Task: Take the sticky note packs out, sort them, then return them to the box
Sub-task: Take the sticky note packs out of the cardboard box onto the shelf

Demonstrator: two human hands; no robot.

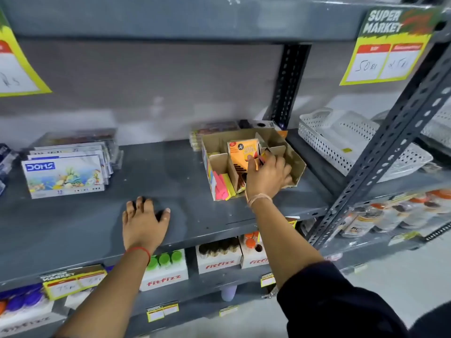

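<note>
A brown cardboard box [296, 159] with dividers stands on the grey shelf [170, 181]. Its left compartment holds pink and yellow sticky note packs [223, 185]. In the middle compartment an orange sticky note pack [242, 151] stands upright, with more orange packs below it. My right hand [267, 176] reaches into the box, its fingers closed on the orange pack's right edge. My left hand [144, 222] rests flat on the bare shelf, left of the box, fingers spread and holding nothing.
Stacked DOMS boxes [64, 176] lie at the shelf's left. Flat packs [212, 129] sit behind the box. White perforated baskets [353, 142] fill the shelf to the right, past a slanted metal upright [390, 142]. Fitfizz bottle boxes [219, 257] stand on the shelf below.
</note>
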